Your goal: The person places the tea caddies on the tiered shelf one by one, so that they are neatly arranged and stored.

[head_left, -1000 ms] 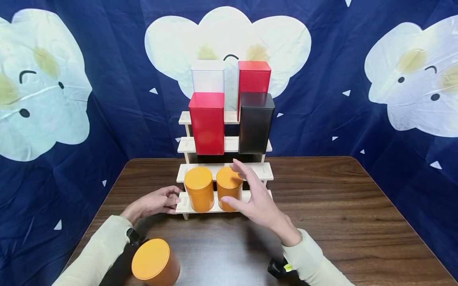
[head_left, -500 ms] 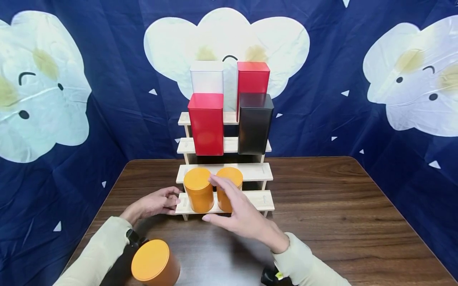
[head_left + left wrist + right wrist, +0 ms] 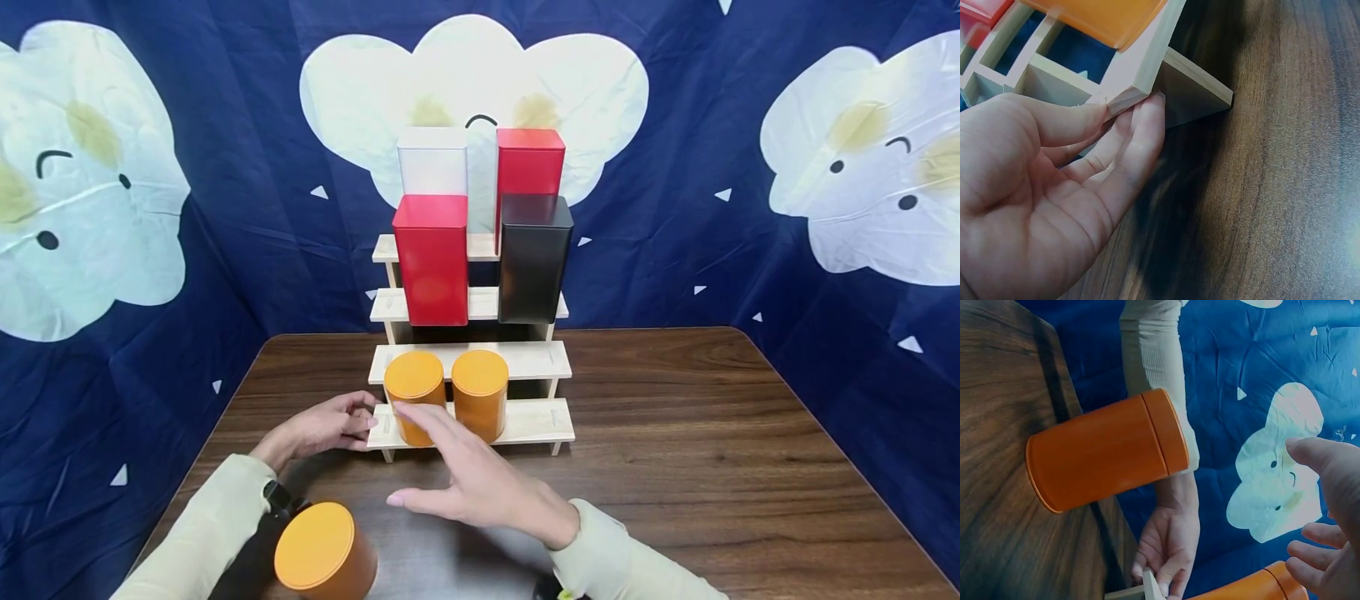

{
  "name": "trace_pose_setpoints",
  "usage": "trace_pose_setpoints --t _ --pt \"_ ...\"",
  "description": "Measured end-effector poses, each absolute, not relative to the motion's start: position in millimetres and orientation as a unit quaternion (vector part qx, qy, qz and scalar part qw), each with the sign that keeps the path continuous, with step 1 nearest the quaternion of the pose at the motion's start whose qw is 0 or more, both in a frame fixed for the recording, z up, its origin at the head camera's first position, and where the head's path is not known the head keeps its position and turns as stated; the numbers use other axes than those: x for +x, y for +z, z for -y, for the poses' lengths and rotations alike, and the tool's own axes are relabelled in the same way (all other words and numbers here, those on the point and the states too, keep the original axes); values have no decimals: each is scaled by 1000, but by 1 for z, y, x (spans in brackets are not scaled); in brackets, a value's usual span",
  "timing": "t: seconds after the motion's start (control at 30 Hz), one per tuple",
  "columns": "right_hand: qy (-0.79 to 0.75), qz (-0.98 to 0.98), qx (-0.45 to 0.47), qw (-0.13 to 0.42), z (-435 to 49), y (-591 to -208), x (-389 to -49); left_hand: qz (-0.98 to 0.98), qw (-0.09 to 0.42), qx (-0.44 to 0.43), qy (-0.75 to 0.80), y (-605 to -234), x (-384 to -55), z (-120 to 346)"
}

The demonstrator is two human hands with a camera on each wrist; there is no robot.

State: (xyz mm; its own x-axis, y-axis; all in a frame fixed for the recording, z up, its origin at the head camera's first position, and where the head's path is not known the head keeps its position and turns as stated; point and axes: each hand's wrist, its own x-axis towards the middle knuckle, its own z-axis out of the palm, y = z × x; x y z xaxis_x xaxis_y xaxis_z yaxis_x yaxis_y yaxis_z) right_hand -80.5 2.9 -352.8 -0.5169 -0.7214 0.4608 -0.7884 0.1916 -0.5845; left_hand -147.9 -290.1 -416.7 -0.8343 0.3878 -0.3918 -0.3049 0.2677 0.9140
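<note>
My left hand [image 3: 326, 429] pinches the left end of the lowest board of a stepped wooden rack [image 3: 536, 422]; in the left wrist view, thumb and fingers close on the board's corner [image 3: 1138, 75]. On that board stand two orange round canisters, the left one [image 3: 415, 375] and the right one [image 3: 480, 392]. My right hand [image 3: 483, 483] hovers in front of them holding nothing, thumb and fingers spread apart, its fingers overlapping the left canister in the head view. Upright on the table at the near left is another orange canister [image 3: 322, 546], seen side-on in the right wrist view.
Higher on the rack stand a red tin [image 3: 431, 262] and a black tin [image 3: 535, 262], with a white tin [image 3: 432, 162] and another red tin [image 3: 528, 162] behind. The brown wooden table [image 3: 675, 450] backs onto a blue cloth [image 3: 247, 125] with cloud shapes.
My right hand has let go of the right canister's surroundings, moving left and toward me, away from the rack. The left hand and the canisters have stayed where they were.
</note>
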Motion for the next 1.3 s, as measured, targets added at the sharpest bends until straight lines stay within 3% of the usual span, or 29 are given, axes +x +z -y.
trace_pose_setpoints --t 0.47,1.17,1.3 --pt "364 765 530 35 18 -366 -69 -738 285 37 610 -420 -148 291" --pt "325 773 537 -90 44 -395 -57 -745 277 38 606 -419 -149 293" --pt "318 771 546 -83 47 -399 -54 -746 278 39 604 -420 -148 292"
